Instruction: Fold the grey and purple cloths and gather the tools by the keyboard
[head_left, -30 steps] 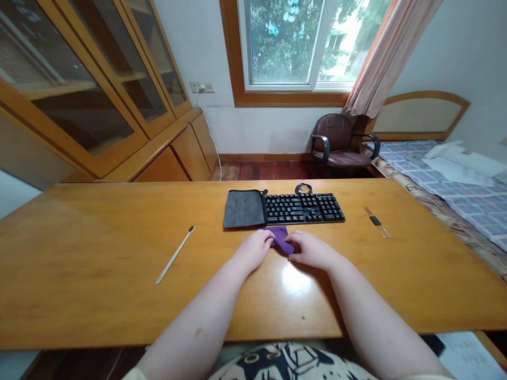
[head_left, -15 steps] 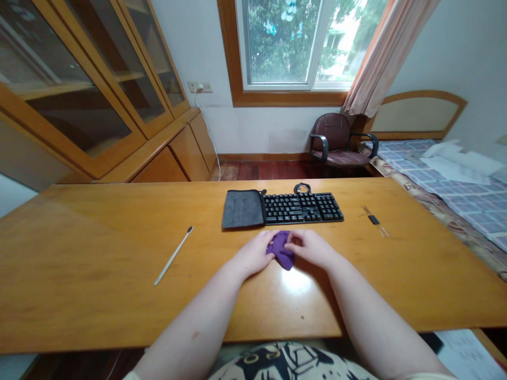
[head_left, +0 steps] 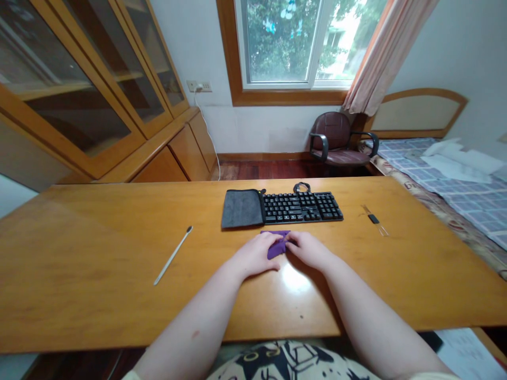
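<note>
A small purple cloth (head_left: 276, 250) lies on the wooden table, folded or bunched, between my two hands. My left hand (head_left: 259, 254) rests over its left side, fingers laid across the fabric and thumb stretched out apart on the table. At the cloth's right edge, my right hand (head_left: 307, 248) has thumb and fingertips drawn together in a pinch on the fabric. Part of the cloth is hidden beneath my left fingers. Just beyond it lies a black keyboard (head_left: 303, 207), its left end covered by a dark grey cloth pouch (head_left: 242, 209).
On the table's left lies a long white stick with a dark tip (head_left: 173, 255). A small black piece with thin prongs (head_left: 373, 218) is at the right. Behind the keyboard sits a coiled black cable (head_left: 302, 187). Past the far edge stands a maroon chair (head_left: 336, 140).
The purple cloth's near corner, which hung toward me, is now folded up and away. My left thumb has come off the cloth and stretched to the right.
</note>
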The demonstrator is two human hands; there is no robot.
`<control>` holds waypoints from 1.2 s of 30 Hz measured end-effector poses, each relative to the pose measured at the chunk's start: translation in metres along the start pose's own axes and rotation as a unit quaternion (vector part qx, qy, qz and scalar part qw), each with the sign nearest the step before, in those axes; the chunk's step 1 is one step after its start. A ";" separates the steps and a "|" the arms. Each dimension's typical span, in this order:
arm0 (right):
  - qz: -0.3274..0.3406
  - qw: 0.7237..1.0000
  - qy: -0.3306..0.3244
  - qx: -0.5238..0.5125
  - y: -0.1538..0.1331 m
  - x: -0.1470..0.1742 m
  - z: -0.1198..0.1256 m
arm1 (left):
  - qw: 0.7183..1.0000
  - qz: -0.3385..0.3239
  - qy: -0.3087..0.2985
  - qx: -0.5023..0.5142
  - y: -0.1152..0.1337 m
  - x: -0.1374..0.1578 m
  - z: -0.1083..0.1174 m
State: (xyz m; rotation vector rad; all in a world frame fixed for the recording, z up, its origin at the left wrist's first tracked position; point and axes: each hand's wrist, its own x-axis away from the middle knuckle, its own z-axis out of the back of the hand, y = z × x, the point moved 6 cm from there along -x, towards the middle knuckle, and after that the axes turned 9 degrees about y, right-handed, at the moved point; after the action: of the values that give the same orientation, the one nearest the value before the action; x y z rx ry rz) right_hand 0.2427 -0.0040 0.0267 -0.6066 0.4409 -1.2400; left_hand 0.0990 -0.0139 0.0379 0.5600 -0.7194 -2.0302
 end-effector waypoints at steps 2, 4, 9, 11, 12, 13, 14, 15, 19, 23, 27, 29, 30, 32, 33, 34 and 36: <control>-0.021 0.999 0.027 -0.008 0.003 -0.002 0.003 | 1.000 0.006 0.012 0.006 -0.004 0.000 -0.002; -0.048 0.997 0.055 -0.017 0.007 -0.003 0.006 | 0.999 0.026 0.045 0.008 -0.009 -0.002 0.000; -0.065 0.994 0.042 -0.080 0.012 -0.004 0.002 | 0.991 0.088 0.104 -0.014 -0.017 -0.006 0.007; -0.072 0.994 0.052 -0.070 0.014 -0.005 0.001 | 0.988 0.101 0.116 -0.023 -0.019 -0.007 0.009; -0.076 0.993 0.064 -0.064 0.015 -0.006 0.002 | 0.987 0.103 0.122 -0.026 -0.019 -0.007 0.010; -0.078 0.992 0.076 -0.062 0.016 -0.007 0.003 | 0.986 0.104 0.128 -0.029 -0.020 -0.007 0.011; -0.079 0.991 0.086 -0.065 0.016 -0.008 0.004 | 0.985 0.107 0.135 -0.032 -0.021 -0.008 0.012; -0.079 0.990 0.095 -0.070 0.017 -0.009 0.005 | 0.983 0.112 0.143 -0.036 -0.023 -0.007 0.013; -0.091 0.989 0.101 -0.057 0.019 -0.011 0.004 | 0.974 0.139 0.168 -0.065 -0.032 -0.007 0.014; -0.091 0.990 0.109 -0.027 0.019 -0.011 0.003 | 0.970 0.147 0.181 -0.071 -0.037 -0.009 0.013; -0.084 0.990 0.107 -0.040 0.015 -0.009 0.007 | 0.972 0.125 0.194 -0.052 -0.035 -0.012 0.015; -0.080 0.991 0.094 -0.057 0.013 -0.008 0.008 | 0.972 0.114 0.201 -0.047 -0.034 -0.013 0.016; -0.073 0.992 0.086 -0.059 0.012 -0.007 0.008 | 0.972 0.111 0.204 -0.046 -0.034 -0.012 0.016; -0.059 0.995 0.074 -0.043 0.011 -0.008 0.008 | 0.971 0.106 0.208 -0.044 -0.034 -0.012 0.017; -0.056 0.995 0.076 -0.028 0.011 -0.008 0.008 | 0.971 0.106 0.209 -0.043 -0.034 -0.012 0.018; -0.060 0.995 0.080 -0.014 0.013 -0.009 0.008 | 0.971 0.107 0.209 -0.042 -0.035 -0.012 0.018; -0.076 0.993 0.092 0.005 0.016 -0.010 0.009 | 0.971 0.110 0.207 -0.040 -0.035 -0.013 0.018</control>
State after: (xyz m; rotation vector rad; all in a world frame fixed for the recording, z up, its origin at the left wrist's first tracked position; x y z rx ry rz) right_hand 0.2573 0.0110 0.0234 -0.5258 0.5496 -1.4503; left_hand 0.0738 0.0174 0.0285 0.7899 -0.4251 -1.6558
